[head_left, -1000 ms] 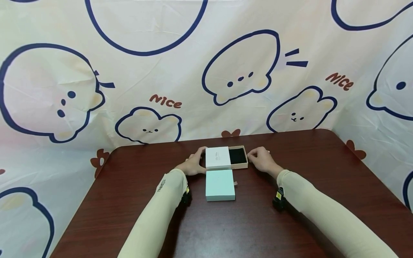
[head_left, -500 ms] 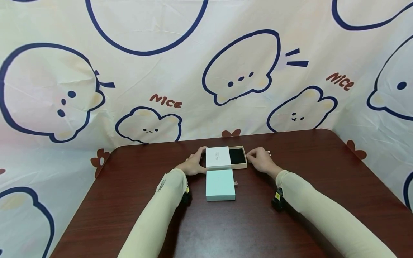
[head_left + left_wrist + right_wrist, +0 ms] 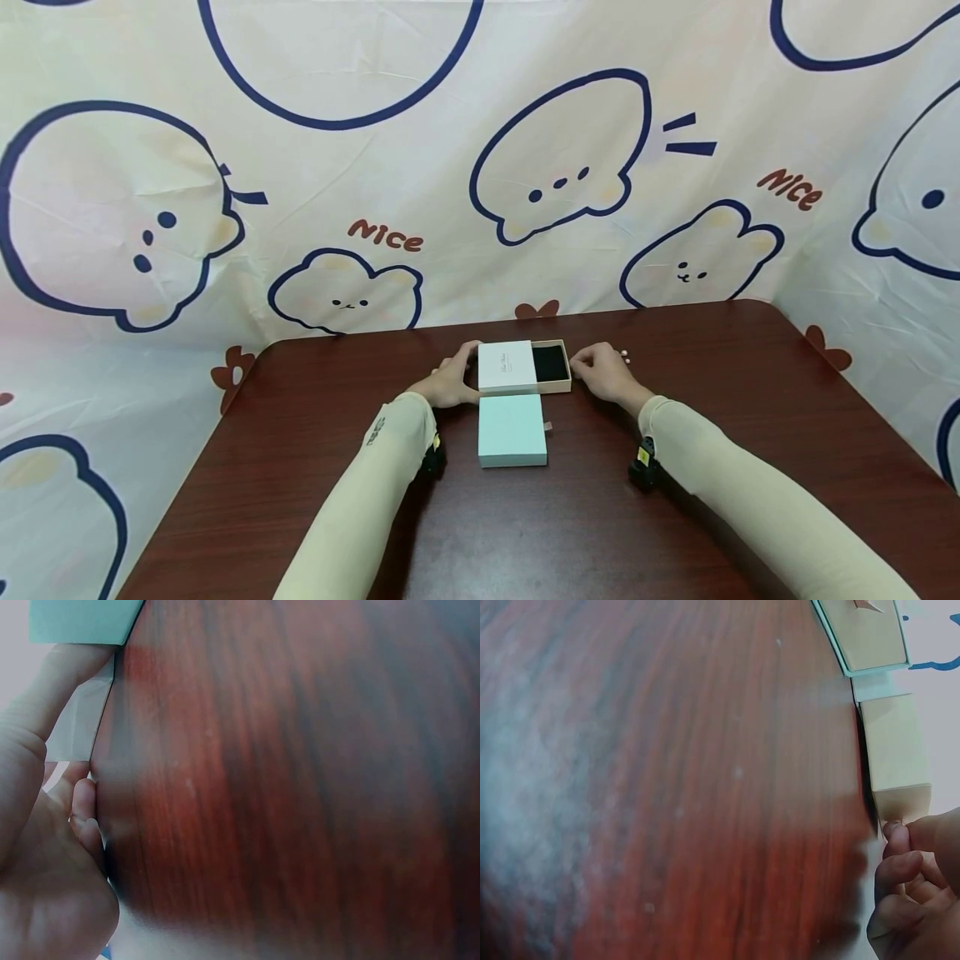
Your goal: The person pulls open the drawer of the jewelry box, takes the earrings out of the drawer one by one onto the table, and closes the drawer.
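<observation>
A flat white box sleeve [image 3: 505, 367] with small grey print lies near the table's far edge. From its right end sticks a cream drawer [image 3: 555, 387] with a black insert [image 3: 551, 363]. My left hand [image 3: 444, 385] grips the sleeve's left end, thumb on the near side, fingers toward the far side. At the drawer's outer end, my right hand [image 3: 606, 372] has thumb and index fingertip pinched together; the right wrist view shows them against the drawer's end face, hiding whatever lies between. White beads [image 3: 624, 356] show at the right hand.
Directly in front of the white sleeve lies a closed mint-green box [image 3: 512, 431], with a small ribbon tab [image 3: 548, 427] on its right side. Both boxes are on a dark reddish-brown wooden table [image 3: 495, 533]. A printed cloth [image 3: 442, 167] hangs behind the table.
The drawer has slid slightly left into the white sleeve, and my right hand has moved left with it. My left hand, the sleeve and the mint-green box have stayed put.
</observation>
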Demonstrator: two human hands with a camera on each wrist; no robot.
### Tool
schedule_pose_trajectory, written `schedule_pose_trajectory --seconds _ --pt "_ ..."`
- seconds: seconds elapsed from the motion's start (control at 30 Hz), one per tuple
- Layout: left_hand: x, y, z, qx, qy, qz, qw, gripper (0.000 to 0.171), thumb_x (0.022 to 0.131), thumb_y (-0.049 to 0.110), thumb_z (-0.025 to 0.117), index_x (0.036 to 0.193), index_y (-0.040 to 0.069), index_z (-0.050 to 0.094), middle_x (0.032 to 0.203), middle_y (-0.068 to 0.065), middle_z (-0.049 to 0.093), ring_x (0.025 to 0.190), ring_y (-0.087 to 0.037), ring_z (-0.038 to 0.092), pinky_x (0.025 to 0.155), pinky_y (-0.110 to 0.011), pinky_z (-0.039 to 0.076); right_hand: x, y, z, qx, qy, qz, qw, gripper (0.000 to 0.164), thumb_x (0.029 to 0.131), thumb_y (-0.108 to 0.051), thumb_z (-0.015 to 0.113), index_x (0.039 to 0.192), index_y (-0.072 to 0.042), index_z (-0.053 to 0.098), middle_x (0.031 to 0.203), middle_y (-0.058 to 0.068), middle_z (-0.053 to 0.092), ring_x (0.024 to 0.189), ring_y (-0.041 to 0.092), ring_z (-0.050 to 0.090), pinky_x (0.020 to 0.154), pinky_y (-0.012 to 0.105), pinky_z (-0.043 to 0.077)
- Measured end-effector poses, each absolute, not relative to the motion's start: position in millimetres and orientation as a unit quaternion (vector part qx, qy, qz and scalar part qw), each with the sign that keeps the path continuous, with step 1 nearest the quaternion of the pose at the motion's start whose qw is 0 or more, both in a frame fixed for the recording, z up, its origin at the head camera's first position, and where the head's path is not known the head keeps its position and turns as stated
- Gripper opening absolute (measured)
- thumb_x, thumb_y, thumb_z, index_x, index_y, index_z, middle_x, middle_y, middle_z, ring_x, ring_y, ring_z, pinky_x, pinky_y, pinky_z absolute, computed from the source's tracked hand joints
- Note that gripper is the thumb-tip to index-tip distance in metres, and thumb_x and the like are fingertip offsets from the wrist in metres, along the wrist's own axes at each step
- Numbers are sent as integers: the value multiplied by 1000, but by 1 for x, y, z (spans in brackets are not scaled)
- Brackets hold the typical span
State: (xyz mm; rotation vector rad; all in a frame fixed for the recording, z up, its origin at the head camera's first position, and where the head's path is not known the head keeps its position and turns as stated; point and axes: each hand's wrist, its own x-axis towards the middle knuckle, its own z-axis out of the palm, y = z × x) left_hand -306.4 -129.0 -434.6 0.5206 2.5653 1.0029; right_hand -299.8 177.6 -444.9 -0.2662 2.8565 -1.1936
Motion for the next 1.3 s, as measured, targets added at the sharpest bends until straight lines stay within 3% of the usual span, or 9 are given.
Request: schedule_pose_trajectory --seconds 1.3 --pt "-307 -129 -436 190 901 353 166 95 89 25 79 159 21 15 166 -11 22 147 -40 32 116 -63 25 -297 169 -444 -72 914 -399 23 25 104 -12 54 107 1 76 100 15 73 78 18 59 70 29 47"
